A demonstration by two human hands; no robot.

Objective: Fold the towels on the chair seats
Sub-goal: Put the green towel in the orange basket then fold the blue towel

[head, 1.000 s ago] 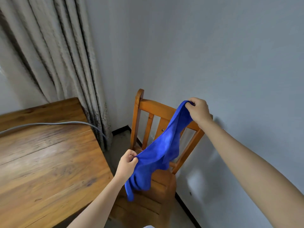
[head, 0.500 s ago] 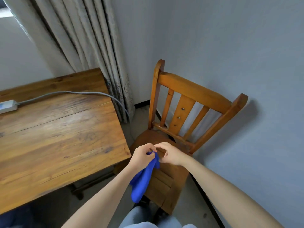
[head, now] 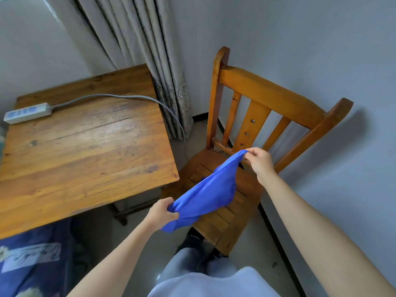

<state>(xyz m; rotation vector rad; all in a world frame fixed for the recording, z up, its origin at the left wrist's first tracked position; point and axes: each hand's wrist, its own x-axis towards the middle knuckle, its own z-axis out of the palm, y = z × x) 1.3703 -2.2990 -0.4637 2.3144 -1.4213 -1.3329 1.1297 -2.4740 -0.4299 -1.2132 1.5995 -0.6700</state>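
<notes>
Blue towel (head: 205, 194) held in the air over the chair (head: 265, 97) seat, stretched between both hands. It runs on a slant: high end toward the chair's back slats, low end out past the seat's front-left corner. The middle sags in a loose belly above the seat planks; cannot tell whether the sag touches the wood.

Left hand (head: 160, 213): fist closed on the towel's low end, cloth bunched in the grip, a short tail hanging below the fist, off the seat edge and over the floor.

Right hand (head: 260, 162): fingers (head: 249, 153) pinched on the towel's high end, just in front of the lower rail of the chair back. Hands well apart, the towel's length between them.

Chair: wooden, slatted seat and back, set against the grey wall (head: 321, 39). The seat is bare wood where it shows around the towel.

Table (head: 85, 146): wooden, to the left of the chair, its near-right corner close to the seat's left edge. Power strip (head: 27, 113) lies at the table's far-left edge; its grey cable (head: 120, 96) crosses the far side of the top and drops off the right edge toward the floor. Curtain (head: 139, 50) hangs behind the table's far-right corner.

Bottom of the view: the person's light trousers. Patterned blue fabric (head: 32, 258) shows at lower left, below the table's near edge.
</notes>
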